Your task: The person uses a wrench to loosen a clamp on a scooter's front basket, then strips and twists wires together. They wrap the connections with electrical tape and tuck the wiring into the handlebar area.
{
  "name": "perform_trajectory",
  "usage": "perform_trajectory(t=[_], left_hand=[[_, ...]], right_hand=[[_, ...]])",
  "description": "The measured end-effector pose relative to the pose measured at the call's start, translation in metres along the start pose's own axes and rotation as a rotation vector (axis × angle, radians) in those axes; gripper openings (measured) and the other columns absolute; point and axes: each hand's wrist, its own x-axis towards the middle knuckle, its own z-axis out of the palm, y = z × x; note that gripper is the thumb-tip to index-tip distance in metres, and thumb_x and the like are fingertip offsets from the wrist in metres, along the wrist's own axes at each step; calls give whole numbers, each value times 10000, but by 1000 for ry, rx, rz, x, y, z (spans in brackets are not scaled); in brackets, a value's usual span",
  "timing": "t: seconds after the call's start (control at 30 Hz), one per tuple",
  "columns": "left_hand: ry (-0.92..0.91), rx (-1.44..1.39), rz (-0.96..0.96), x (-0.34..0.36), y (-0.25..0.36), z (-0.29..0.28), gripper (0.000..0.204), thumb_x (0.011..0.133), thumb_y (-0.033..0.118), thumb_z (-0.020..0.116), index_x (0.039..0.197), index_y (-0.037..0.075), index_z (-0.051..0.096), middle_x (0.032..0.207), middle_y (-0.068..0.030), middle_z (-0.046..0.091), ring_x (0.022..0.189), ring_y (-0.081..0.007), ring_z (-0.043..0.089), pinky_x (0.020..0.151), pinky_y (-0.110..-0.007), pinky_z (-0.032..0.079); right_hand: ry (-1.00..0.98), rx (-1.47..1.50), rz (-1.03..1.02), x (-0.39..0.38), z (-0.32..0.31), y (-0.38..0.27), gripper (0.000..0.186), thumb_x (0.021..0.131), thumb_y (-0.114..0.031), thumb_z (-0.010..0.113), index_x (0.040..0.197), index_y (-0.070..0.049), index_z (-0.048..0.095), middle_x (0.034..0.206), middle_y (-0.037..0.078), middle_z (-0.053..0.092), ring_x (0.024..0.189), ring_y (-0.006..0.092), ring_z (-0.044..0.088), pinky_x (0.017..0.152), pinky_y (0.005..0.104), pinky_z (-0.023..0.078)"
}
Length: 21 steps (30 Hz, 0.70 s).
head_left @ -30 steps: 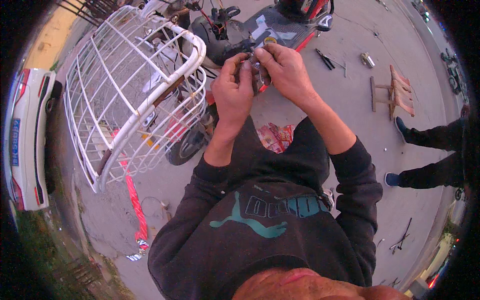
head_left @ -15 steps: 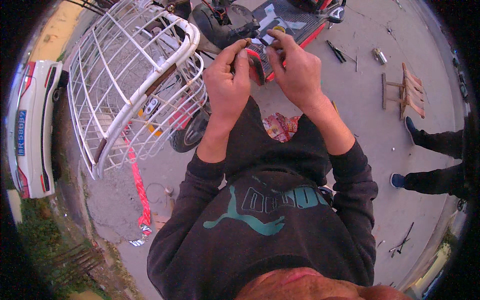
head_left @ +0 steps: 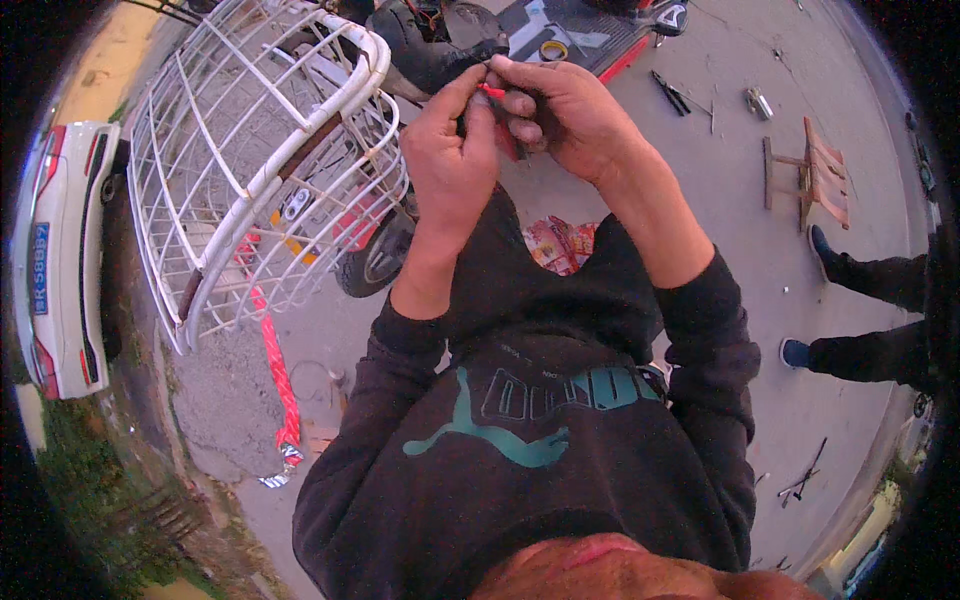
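Both hands meet over the dark front body of a scooter [head_left: 440,50]. My left hand [head_left: 452,160] is closed, thumb and forefinger pinched together. My right hand [head_left: 575,115] is closed too, its thumb and curled fingers against the left fingertips. Something small is between them, mostly hidden by the fingers. A bright red bit [head_left: 492,91] shows among the fingertips; I cannot make out its kind. Just beyond the right hand, a roll of yellow tape [head_left: 552,59] lies on the scooter's dark footboard [head_left: 590,38], which has a red edge.
A white wire basket [head_left: 255,200] stands at left, beside a black wheel [head_left: 375,262] and a red twisted strap [head_left: 278,370]. Pliers [head_left: 671,95] and a wooden stool [head_left: 822,175] are on the right. Another person's legs [head_left: 870,355] stand at far right. A white car [head_left: 80,260] is at far left.
My right hand has turned and come in against the left fingertips. The small dark piece it held is now hidden. The view has shifted slightly.
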Motion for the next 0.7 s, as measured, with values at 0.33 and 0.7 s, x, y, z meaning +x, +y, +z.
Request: perform_trajectory(t=[0.33,0.7], left_hand=[[-31,-93,-30,-3,-6,-2,272,1011,118,577,1246,30,683,914,-11,699,666,-18,539,518,-185,404],[-47,-17,-2,-3,-5,-5,280,1003,94,577,1257,22,672,903,-23,702,667,-49,552,577,-212,446]], right_hand=[[558,-1326,-1291,-6,-3,29,303,870,-193,728,1139,-62,674,875,74,721,672,208,681,585,277,539],[449,-1790,-1534,5,-9,12,411,782,-260,699,1154,-89,662,906,15,691,706,154,661,538,294,521]])
